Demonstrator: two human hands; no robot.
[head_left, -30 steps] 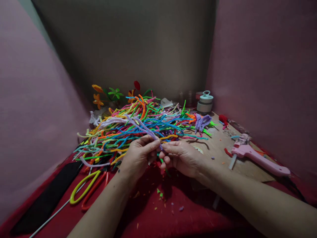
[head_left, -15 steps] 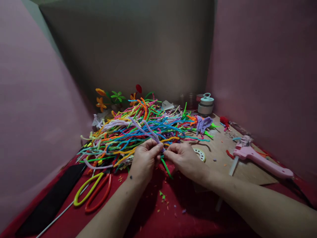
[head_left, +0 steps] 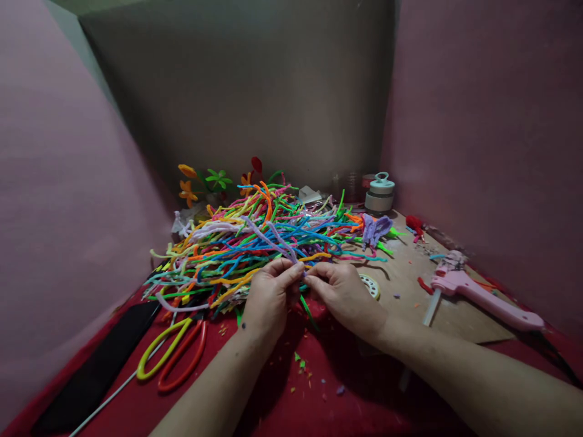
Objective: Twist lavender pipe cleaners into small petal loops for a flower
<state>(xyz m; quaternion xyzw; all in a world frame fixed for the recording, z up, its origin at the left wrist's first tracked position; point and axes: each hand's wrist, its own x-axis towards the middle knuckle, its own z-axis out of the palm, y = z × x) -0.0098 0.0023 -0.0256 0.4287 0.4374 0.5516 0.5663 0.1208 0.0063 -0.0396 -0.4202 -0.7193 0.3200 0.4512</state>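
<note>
Pink walls enclose a red table (head_left: 319, 394) where a light, bendable lilac pipe cleaner (head_left: 277, 240), best gripped near its end, is pinched between left hand (head_left: 268, 300) and right hand (head_left: 346, 297) fingers before the pile (head_left: 255, 243).

Single head view; looks forward-down, close over cluttered worktop (head_left: 410, 273)

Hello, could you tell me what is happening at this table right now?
A person is working with both hands on a lilac pipe cleaner. The left hand and right hand meet fingertip to fingertip, each pinching its near end, while the rest trails back over a big multicoloured pile. Scissors with yellow and orange handles lie on the red cloth to the left, and a pink glue gun rests on a board to the right.
</note>
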